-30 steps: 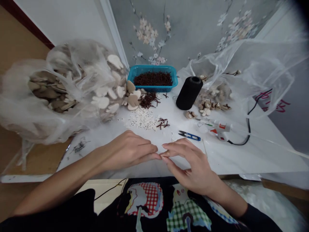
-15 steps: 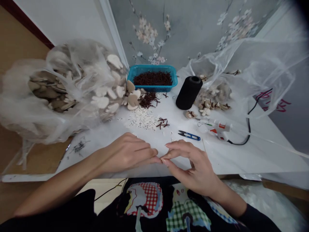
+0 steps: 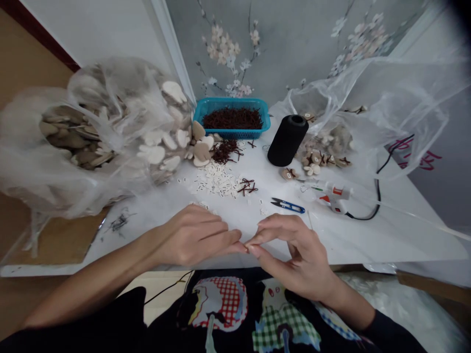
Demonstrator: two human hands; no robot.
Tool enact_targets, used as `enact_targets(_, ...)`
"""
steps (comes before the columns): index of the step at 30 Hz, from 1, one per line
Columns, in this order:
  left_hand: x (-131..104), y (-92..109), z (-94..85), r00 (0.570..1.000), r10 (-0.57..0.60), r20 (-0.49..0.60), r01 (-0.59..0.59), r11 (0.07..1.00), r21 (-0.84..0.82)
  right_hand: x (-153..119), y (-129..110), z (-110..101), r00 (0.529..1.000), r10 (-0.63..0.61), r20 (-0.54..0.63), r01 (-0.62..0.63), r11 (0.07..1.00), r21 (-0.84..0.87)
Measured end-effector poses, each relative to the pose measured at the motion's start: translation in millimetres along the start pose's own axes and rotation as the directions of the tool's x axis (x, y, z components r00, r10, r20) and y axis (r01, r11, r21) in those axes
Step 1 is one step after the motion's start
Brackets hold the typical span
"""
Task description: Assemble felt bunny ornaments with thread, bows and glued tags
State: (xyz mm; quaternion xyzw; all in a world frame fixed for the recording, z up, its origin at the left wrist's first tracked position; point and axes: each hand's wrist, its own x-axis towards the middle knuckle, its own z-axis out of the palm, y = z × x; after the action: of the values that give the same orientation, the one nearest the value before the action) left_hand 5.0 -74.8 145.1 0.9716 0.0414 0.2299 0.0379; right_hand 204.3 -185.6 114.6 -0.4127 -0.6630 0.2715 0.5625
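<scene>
My left hand is closed, its fingers curled and its fingertips meeting those of my right hand. The right thumb and index finger pinch together at the meeting point. Whatever lies between the fingertips is too small and covered to make out. Beyond the hands on the white table lie small white printed tags in a loose heap. A few dark brown bows rest beside the tags. Blue-handled thread snips lie just past my right hand.
A blue basket of brown bows stands by the wall, next to a black thread cone. At right lie a glue gun with its cord and a plastic bag of finished pieces. Bags of felt shapes fill the left.
The hands stay together at nearly the same spot, with only slight shifts of the fingers. The right fingertips now sit closer together. Everything on the table stays put.
</scene>
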Motion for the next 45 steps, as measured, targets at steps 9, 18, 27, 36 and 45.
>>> enact_targets(9, -6, 3, 3.4, 0.993, 0.087, -0.074, -0.087, 0.996, 0.006, -3, -1, 3, 0.998, 0.057, -0.006, -0.056, 0.996, 0.068)
enact_targets(18, -12, 7, 3.7, 0.988, 0.114, -0.100, -0.110, 0.993, 0.044, -5, -2, 5, 0.996, 0.090, -0.015, -0.088, 0.988, 0.126)
enact_targets(27, -10, 8, 2.1, 0.982, 0.175, -0.069, -0.170, 0.983, 0.070, -6, -5, 3, 0.997, 0.064, 0.046, -0.068, 0.993, 0.092)
enact_targets(36, -10, 15, 2.5, 0.996, 0.078, 0.042, -0.082, 0.993, 0.083, -3, -5, 0, 0.999, -0.048, 0.021, 0.049, 0.998, -0.033)
enact_targets(45, -3, 14, 4.2, 0.987, 0.156, -0.038, -0.152, 0.983, 0.103, -8, -1, 0, 1.000, 0.009, -0.018, -0.008, 0.999, 0.036)
